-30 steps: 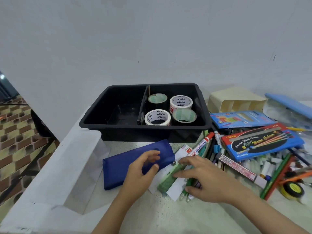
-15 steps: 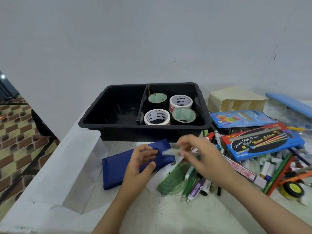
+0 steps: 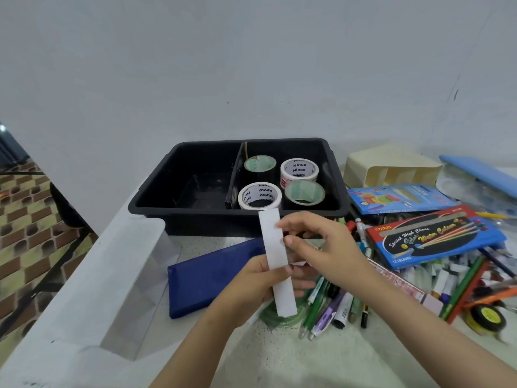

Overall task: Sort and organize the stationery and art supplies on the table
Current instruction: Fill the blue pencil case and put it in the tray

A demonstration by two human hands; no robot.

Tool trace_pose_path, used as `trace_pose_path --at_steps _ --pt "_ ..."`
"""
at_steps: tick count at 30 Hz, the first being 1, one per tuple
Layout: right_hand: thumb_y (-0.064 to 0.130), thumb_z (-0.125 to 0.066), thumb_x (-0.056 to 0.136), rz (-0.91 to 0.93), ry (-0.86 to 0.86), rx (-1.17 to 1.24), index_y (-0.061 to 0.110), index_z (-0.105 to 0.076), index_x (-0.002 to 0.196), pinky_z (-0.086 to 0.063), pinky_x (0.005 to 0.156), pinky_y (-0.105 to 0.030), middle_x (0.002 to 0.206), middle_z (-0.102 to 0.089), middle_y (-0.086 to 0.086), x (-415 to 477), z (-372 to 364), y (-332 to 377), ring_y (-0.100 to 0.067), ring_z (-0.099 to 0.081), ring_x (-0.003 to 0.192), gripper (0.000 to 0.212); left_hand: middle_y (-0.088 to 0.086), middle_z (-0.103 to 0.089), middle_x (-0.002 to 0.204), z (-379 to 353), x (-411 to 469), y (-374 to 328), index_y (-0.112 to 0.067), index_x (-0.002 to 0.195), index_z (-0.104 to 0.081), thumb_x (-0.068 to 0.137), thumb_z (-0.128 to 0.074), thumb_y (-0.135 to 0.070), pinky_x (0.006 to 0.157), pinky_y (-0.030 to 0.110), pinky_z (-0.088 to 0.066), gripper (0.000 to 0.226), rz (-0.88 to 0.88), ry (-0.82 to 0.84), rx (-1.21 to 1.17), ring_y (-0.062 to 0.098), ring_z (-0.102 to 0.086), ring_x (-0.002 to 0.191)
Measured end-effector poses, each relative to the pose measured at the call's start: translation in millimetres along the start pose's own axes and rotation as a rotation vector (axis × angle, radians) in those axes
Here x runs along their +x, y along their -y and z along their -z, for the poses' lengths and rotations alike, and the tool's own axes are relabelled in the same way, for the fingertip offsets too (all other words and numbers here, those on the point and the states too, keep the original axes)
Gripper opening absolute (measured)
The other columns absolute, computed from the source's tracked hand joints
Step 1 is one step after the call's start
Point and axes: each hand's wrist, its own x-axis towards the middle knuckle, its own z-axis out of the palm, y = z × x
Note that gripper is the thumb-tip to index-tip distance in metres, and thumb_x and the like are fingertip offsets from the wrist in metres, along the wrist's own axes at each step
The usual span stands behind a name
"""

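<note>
A long white paper strip (image 3: pixel 275 261) stands nearly upright above the table, held by both hands. My left hand (image 3: pixel 251 287) grips its lower half and my right hand (image 3: pixel 316 247) pinches its upper part. Beneath them lie a dark blue pencil case (image 3: pixel 207 275), a green protractor (image 3: pixel 279 317) and several pens and markers (image 3: pixel 333 303). Behind stands a black divided tray (image 3: pixel 201 155) with several tape rolls (image 3: pixel 260 194) in its right compartment; the left compartment holds nothing.
Right of my hands lie a blue watercolour box (image 3: pixel 430 236), a coloured pencil box (image 3: pixel 400 197), paint tubes, pencils, a yellow tape measure (image 3: pixel 486 320), a cream organizer (image 3: pixel 391 169) and a blue-lidded box (image 3: pixel 481 175). A clear plastic bin (image 3: pixel 92 278) stands left, at the table edge.
My right hand picked the white strip out of the pile and raised it. My left hand left the blue pencil case and took hold of the strip's lower half.
</note>
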Motion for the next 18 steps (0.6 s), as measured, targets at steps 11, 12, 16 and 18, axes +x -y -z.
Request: trace_pose_path --at_steps 11,12,16,18 --pt "0.045 -0.065 0.081 -0.086 0.477 -0.692 0.038 -0.061 0.12 -0.029 0.094 -0.025 0.109 -0.048 0.013 -39 3 -31 -0.006 -0.039 0.106 0.04 0.018 -0.07 0.105 31 -4 6 0.003 0.104 -0.064 0.086 -0.049 -0.02 0.077 0.032 -0.058 0.033 -0.091 -0.321 -0.336 0.027 -0.069 0.095" --pt "0.044 -0.066 0.08 -0.072 0.464 -0.68 0.037 -0.063 0.116 -0.029 0.093 -0.025 0.109 -0.048 0.013 -39 2 -31 -0.006 -0.039 0.105 0.037 0.017 -0.07 0.105 33 -4 6 0.001 0.106 -0.063 0.09 -0.046 -0.017 0.075 0.031 -0.059 0.029 -0.101 -0.34 -0.345 0.026 -0.069 0.095" --pt "0.033 -0.068 0.077 -0.028 0.453 -0.634 0.032 -0.066 0.085 -0.033 0.09 -0.028 0.099 -0.047 0.019 -36 2 -31 -0.002 -0.041 0.098 0.007 0.015 -0.07 0.108 42 -3 10 -0.013 0.117 -0.059 0.098 -0.039 -0.014 0.072 0.027 -0.058 0.028 -0.137 -0.376 -0.398 0.025 -0.067 0.101" --pt "0.036 -0.068 0.078 -0.04 0.519 -0.626 0.035 -0.066 0.097 -0.029 0.092 -0.025 0.105 -0.046 0.021 -34 2 -30 0.0 -0.04 0.103 0.019 0.015 -0.069 0.109 45 -2 12 -0.014 0.119 -0.058 0.098 -0.038 -0.014 0.073 0.027 -0.058 0.029 -0.133 -0.381 -0.415 0.025 -0.067 0.102"
